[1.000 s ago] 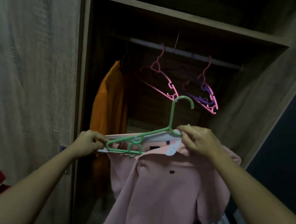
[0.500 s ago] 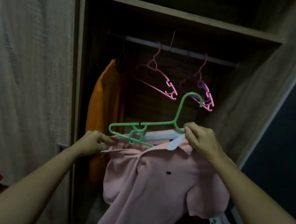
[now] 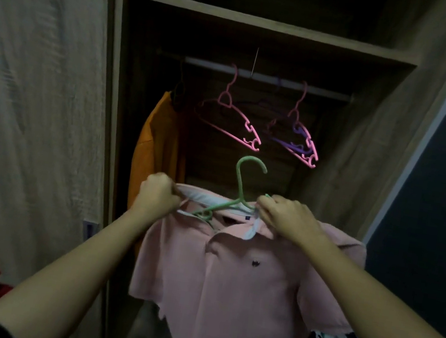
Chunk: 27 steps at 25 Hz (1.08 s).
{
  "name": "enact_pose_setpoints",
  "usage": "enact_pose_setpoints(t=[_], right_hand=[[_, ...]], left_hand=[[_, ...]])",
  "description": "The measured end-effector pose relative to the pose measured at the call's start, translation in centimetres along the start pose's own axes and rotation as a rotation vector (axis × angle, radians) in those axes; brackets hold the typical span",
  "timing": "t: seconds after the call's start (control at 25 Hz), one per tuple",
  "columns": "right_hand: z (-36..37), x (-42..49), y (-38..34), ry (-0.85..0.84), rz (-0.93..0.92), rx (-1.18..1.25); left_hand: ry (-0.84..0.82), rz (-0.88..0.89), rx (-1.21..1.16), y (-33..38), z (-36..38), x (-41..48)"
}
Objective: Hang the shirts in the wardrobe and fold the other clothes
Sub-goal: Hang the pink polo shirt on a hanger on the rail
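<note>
So that the hanger can be worked into its neck, the shirt is gripped at the collar by left hand and right hand, fingers curled.

Green hanger now inside shirt collar

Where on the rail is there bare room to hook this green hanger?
Bare rail shows between the orange shirt and the left pink hanger, and another stretch between that hanger and the purple hanger. It is crowded at the right, where the purple hanger and the right pink hanger overlap.
</note>
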State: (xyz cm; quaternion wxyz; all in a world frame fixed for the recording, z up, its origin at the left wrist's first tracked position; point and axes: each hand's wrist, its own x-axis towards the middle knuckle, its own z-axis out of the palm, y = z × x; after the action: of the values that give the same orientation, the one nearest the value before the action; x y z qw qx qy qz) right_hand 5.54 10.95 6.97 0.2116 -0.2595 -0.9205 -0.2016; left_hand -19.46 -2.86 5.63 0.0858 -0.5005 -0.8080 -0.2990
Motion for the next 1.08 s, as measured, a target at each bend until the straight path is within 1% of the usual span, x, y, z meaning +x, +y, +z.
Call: enact_pose_setpoints(t=[0.04, 0.08, 0.16, 0.2, 0.24, 0.28, 0.32, 0.36, 0.4, 0.44, 0.48, 0.52, 0.6, 0.64, 0.68, 0.76, 0.8, 0.84, 0.88, 0.92, 0.96, 1.0, 1.08], right_hand=[[-0.1, 0.6, -1.0, -0.017, 0.082, 0.082], [-0.2, 1.2, -1.9, -0.010, 0.148, 0.176], [-0.8, 1.6, -2.4, 0.073, 0.206, 0.325], [-1.1, 1.5, -1.9, 0.112, 0.204, 0.390], [-1.5, 1.3, -1.1, 0.136, 0.189, 0.455], [-1.9, 0.9, -0.4, 0.155, 0.178, 0.526], [-2.5, 0.6, 0.2, 0.174, 0.167, 0.588], [-3.0, 0.4, 0.6, 0.197, 0.151, 0.633], [-3.3, 0.2, 0.9, 0.218, 0.139, 0.660], [-3.6, 0.3, 0.9, 0.227, 0.126, 0.668], [-3.9, 0.6, 0.8, 0.217, 0.124, 0.645], [-4.1, 0.9, 0.5, 0.187, 0.131, 0.595], [-4.2, 1.1, 0.6, 0.143, 0.188, 0.466], [-3.9, 0.8, 1.1, 0.171, 0.243, 0.456], [-3.5, 0.2, 1.7, 0.233, 0.328, 0.520], [-2.1, -1.9, 3.2, 0.326, 0.566, 0.699], [-1.4, -3.1, 3.7, 0.292, 0.668, 0.766], [-0.8, -4.2, 3.8, 0.199, 0.713, 0.833], [-0.4, -5.0, 3.7, 0.106, 0.698, 0.895], [-0.4, -5.3, 3.7, 0.064, 0.650, 0.953], [-0.8, -5.3, 3.6, 0.087, 0.611, 1.011], [-1.3, -5.0, 3.8, 0.147, 0.605, 1.059], [-2.1, -4.2, 5.1, 0.231, 0.664, 1.082]], left_hand=[[0.034, 0.037, 0.042, 2.1, -0.1, -0.2], [0.025, 0.108, 0.083, 4.2, 0.1, -0.8], [-0.008, 0.319, 0.102, 7.6, 0.9, -3.0], [0.021, 0.409, 0.081, 8.2, 0.9, -4.1], [0.094, 0.468, 0.050, 7.8, 0.7, -4.5], [0.185, 0.486, 0.020, 6.9, 0.3, -4.2], [0.241, 0.470, 0.011, 5.7, -0.3, -3.5], [0.238, 0.448, 0.030, 4.5, -0.9, -2.6], [0.188, 0.436, 0.056, 3.6, -1.5, -1.7], [0.103, 0.429, 0.077, 3.0, -2.1, -1.1], [0.032, 0.423, 0.090, 2.6, -2.4, -0.6], [-0.002, 0.419, 0.077, 2.3, -2.6, -0.1], [0.020, 0.404, -0.023, 1.5, -3.0, 0.6], [0.051, 0.378, -0.075, 0.8, -3.5, 0.9], [0.075, 0.342, -0.119, -0.1, -4.2, 1.3], [0.121, 0.268, -0.194, -2.2, -5.4, 2.0], [0.144, 0.231, -0.224, -3.1, -5.8, 2.3], [0.160, 0.201, -0.248, -3.9, -6.2, 2.6], [0.168, 0.186, -0.261, -4.5, -6.5, 2.9], [0.166, 0.181, -0.264, -5.0, -6.7, 3.1], [0.160, 0.183, -0.255, -5.4, -7.0, 3.3], [0.159, 0.176, -0.242, -5.8, -7.2, 3.4], [0.153, 0.167, -0.265, -6.7, -7.4, 3.6]])
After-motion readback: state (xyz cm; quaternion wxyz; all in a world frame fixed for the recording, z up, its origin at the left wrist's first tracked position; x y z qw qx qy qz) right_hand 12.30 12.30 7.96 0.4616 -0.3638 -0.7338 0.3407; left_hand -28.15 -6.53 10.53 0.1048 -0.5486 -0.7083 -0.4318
